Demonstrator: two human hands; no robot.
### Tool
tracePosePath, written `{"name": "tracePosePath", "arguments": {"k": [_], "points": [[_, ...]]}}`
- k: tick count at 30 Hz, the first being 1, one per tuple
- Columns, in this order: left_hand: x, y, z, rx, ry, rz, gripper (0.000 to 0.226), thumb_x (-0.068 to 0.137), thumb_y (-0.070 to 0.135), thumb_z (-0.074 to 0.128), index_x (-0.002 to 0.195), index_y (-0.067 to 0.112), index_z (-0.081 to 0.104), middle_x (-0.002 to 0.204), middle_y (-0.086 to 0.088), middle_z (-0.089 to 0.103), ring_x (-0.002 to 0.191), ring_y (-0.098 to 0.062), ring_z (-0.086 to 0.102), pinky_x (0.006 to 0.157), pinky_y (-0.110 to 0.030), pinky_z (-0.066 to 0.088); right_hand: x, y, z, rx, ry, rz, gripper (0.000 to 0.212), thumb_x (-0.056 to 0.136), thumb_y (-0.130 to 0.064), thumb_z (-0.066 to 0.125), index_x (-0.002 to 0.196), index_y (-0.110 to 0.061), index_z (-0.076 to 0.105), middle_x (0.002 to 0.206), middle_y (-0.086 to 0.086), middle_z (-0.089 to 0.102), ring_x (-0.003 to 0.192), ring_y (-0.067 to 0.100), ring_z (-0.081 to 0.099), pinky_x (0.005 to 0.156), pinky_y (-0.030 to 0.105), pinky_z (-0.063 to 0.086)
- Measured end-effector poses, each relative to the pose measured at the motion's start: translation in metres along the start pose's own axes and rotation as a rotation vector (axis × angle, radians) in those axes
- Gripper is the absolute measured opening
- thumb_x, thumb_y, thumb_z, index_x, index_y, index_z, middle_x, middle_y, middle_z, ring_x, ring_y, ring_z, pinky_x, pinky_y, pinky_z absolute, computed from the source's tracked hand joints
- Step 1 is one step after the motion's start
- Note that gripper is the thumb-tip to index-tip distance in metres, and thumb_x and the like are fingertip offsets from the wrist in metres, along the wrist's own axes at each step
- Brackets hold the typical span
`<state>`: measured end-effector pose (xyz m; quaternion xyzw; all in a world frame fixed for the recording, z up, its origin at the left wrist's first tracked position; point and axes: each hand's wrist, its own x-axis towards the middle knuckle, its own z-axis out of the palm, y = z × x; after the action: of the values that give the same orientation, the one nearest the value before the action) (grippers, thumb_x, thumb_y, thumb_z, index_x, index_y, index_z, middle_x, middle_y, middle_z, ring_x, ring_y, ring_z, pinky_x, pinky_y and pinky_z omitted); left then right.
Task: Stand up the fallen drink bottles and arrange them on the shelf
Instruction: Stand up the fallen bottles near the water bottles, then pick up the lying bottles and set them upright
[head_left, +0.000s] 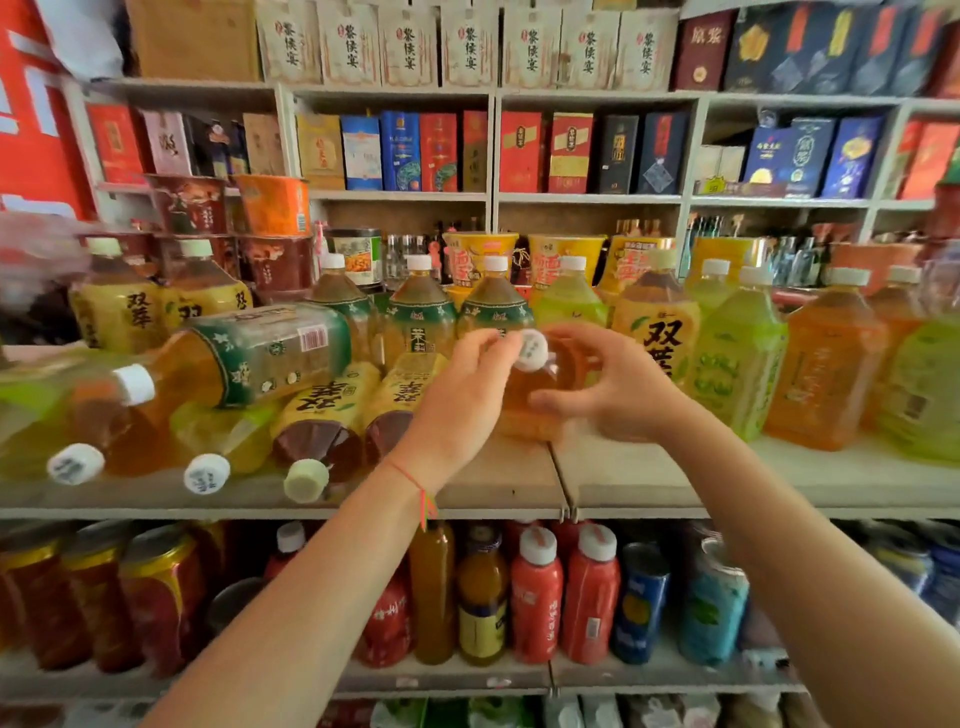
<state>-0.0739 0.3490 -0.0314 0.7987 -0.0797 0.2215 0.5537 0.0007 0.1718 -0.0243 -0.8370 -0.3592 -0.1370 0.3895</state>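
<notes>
An amber tea bottle with a white cap stands near the middle of the grey shelf. My right hand grips its body from the right. My left hand pinches its cap from the left. To the left lie several fallen bottles: a green-labelled one on top of the pile, two yellow-labelled ones with caps toward me, and amber ones at the far left. Upright bottles stand behind and to the right, among them a yellow-labelled one and a green one.
Instant noodle cups stand behind the upright bottles. Boxed goods fill the upper shelves. The shelf below holds small bottles and cans. Bare shelf surface shows in front of the held bottle.
</notes>
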Motion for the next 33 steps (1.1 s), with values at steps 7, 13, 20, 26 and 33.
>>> {"name": "tracePosePath", "arguments": {"k": [7, 13, 20, 26, 33], "points": [[0.010, -0.016, -0.051, 0.557, -0.002, 0.304, 0.035, 0.101, 0.038, 0.050, 0.130, 0.021, 0.060, 0.126, 0.003, 0.063, 0.118, -0.014, 0.054, 0.101, -0.032, 0.045, 0.036, 0.000, 0.028, 0.037, 0.496, 0.286, 0.053, 0.094, -0.045, 0.062, 0.141, -0.032, 0.044, 0.125, 0.001, 0.059, 0.103, 0.016, 0.063, 0.084, 0.040, 0.060], [0.010, -0.047, -0.065, 0.855, -0.170, 0.172, 0.049, 0.100, 0.049, 0.047, 0.141, 0.025, 0.050, 0.146, -0.002, 0.046, 0.137, -0.023, 0.038, 0.114, -0.043, 0.035, 0.035, -0.013, 0.055, -0.304, 0.642, 0.258, 0.059, 0.098, -0.024, 0.060, 0.150, -0.011, 0.034, 0.147, 0.017, 0.039, 0.135, 0.032, 0.041, 0.110, 0.046, 0.042], [0.010, -0.045, -0.067, 0.600, -0.045, 0.029, 0.050, 0.099, 0.037, 0.052, 0.145, 0.021, 0.041, 0.147, -0.007, 0.039, 0.123, -0.027, 0.051, 0.097, -0.035, 0.043, 0.027, -0.053, 0.079, -0.580, 0.080, -0.036, 0.054, 0.092, -0.011, 0.061, 0.142, -0.026, 0.048, 0.137, 0.001, 0.051, 0.127, 0.022, 0.045, 0.102, 0.038, 0.045], [0.012, -0.043, -0.072, 0.390, 0.099, 0.027, 0.043, 0.104, 0.036, 0.043, 0.143, 0.019, 0.044, 0.143, -0.006, 0.051, 0.126, -0.023, 0.052, 0.091, -0.031, 0.035, 0.019, -0.046, 0.096, -0.819, -0.201, -0.157, 0.099, 0.083, -0.035, 0.078, 0.157, -0.036, 0.013, 0.165, -0.006, 0.015, 0.147, 0.023, 0.022, 0.108, 0.042, 0.045], [0.012, -0.039, -0.072, 0.251, 0.148, 0.031, 0.045, 0.106, 0.045, 0.034, 0.137, 0.016, 0.048, 0.129, -0.002, 0.057, 0.107, -0.015, 0.050, 0.086, -0.031, 0.034, 0.025, -0.056, 0.109, -1.057, -0.234, -0.523, 0.093, 0.069, -0.009, 0.081, 0.149, -0.025, 0.037, 0.151, 0.009, 0.044, 0.137, 0.034, 0.041, 0.096, 0.047, 0.051]]}}
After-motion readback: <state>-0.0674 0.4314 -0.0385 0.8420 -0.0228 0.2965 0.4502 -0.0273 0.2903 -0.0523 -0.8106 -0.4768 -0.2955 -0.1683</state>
